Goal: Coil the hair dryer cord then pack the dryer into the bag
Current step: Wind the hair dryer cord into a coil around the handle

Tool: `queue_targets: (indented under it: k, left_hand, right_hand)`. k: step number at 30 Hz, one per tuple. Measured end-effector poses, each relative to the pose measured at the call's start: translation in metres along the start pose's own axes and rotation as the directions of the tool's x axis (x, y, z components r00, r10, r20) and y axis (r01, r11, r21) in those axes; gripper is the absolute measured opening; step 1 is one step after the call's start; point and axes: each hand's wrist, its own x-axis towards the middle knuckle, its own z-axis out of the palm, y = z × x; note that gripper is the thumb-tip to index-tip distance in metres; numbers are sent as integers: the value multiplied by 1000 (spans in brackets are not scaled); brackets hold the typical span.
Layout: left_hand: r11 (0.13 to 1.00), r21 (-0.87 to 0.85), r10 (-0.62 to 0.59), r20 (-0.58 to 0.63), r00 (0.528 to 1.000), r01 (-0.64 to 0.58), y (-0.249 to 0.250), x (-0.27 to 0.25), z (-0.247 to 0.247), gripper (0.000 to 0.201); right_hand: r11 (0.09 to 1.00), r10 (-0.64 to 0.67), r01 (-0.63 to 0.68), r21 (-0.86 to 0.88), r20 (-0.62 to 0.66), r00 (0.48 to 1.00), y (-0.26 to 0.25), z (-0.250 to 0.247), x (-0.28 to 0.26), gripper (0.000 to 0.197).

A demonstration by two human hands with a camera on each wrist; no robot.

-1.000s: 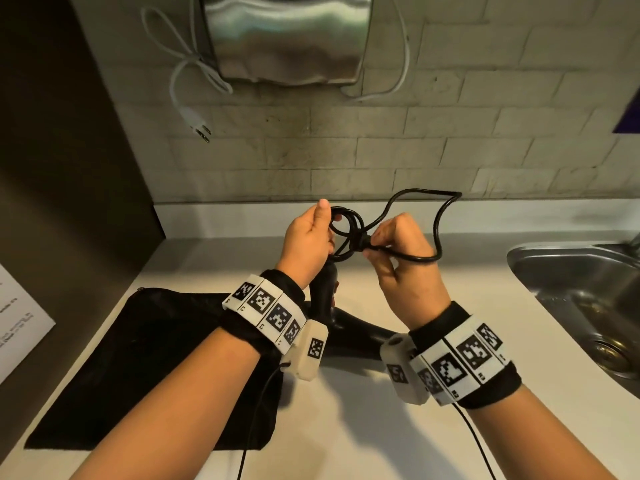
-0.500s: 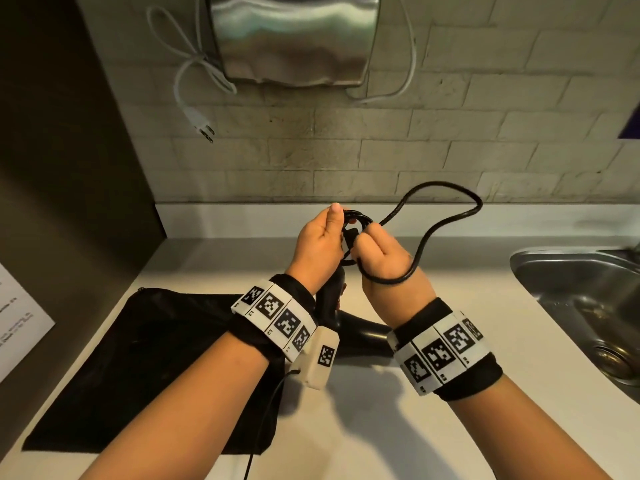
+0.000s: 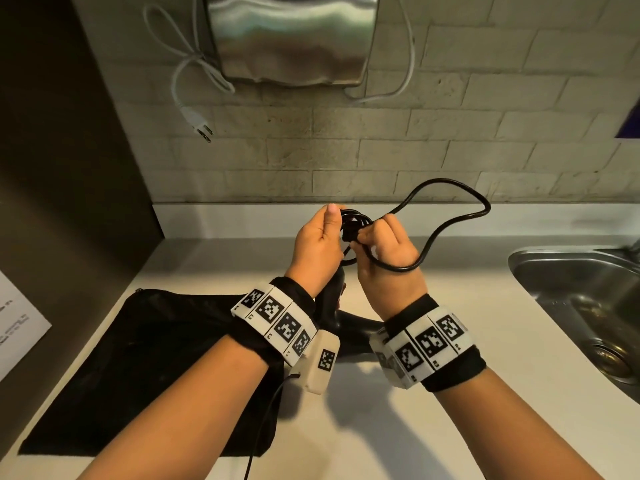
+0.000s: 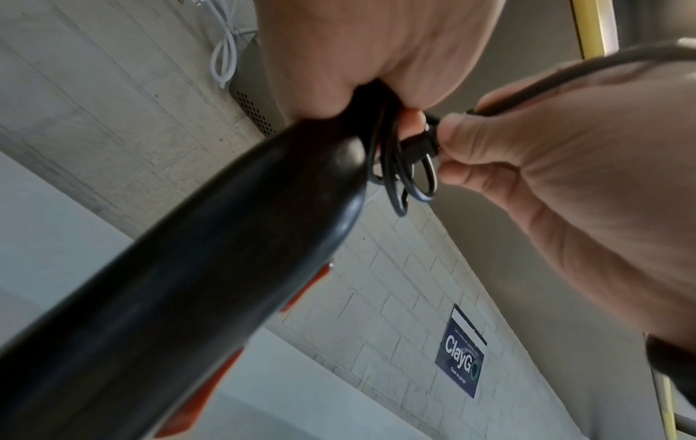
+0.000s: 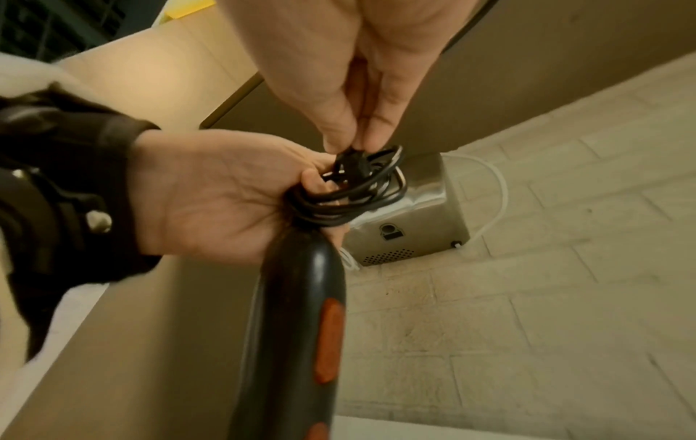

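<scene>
Above the counter, hands wind the cord.
At left lies the flat black bag; left hand squeezes dryer handle and loops, right hand pinches the plug. Best tuck it snugly, keeping loops tight.

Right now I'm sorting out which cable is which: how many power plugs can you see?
2. A white plug dangles against the brick wall beside the metal wall unit; a black plug is pinched by the right hand at the coiled cord.
</scene>
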Motion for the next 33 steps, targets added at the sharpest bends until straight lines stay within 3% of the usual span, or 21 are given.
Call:
queue_targets:
  k: [4, 8, 12, 14, 16, 18, 20, 22, 24, 26, 28, 33]
  left_hand:
    - [999, -33, 18, 34, 999, -16, -1, 0, 0, 28]
    - [998, -56, 25, 43, 999, -23, -5, 1, 0, 28]
    - [998, -69, -13, 0, 1000, 13, -7, 4, -3, 28]
    - [997, -77, -21, -17, 1000, 20, -8, 5, -7, 29]
    - [994, -103, -35, 8, 999, 35, -8, 4, -9, 30]
    - [989, -134, -48, 58, 997, 56, -7, 2, -8, 31]
    - [986, -154, -50, 94, 994, 64, -6, 0, -7, 32]
    - [986, -156, -47, 116, 992, 65, -5, -2, -7, 32]
    - [987, -148, -44, 129, 991, 63, -4, -3, -6, 32]
    - [989, -136, -46, 130, 990, 64, -3, -3, -5, 32]
    - [990, -121, -54, 127, 990, 70, -3, -3, -3, 33]
    - [993, -91, -65, 135, 989, 77, -4, -1, 1, 34]
  right_hand:
    - [997, 73, -72, 35, -27, 997, 1, 7, 0, 18]
    - [994, -86, 83, -67, -36, 996, 0, 13, -5, 11]
    - [892, -197, 169, -419, -25, 980, 7, 0, 0, 18]
    - [839, -120, 98, -536, -7, 993, 9, -7, 2, 31]
    - [803, 60, -32, -595, 28, 998, 7, -9, 3, 46]
    - [776, 268, -159, -610, 90, 959, 6, -8, 6, 50]
    - [830, 361, -240, -503, 158, 919, 11, -8, 8, 41]
    - [924, 372, -331, -192, 247, 895, 13, -7, 10, 39]
    - [918, 335, -384, 101, 322, 886, 9, -5, 13, 44]
    - [878, 290, -399, 265, 368, 884, 5, -5, 14, 43]
    - [867, 281, -403, 292, 381, 881, 5, -7, 15, 37]
    - [905, 299, -397, 150, 439, 847, 9, -18, 14, 27]
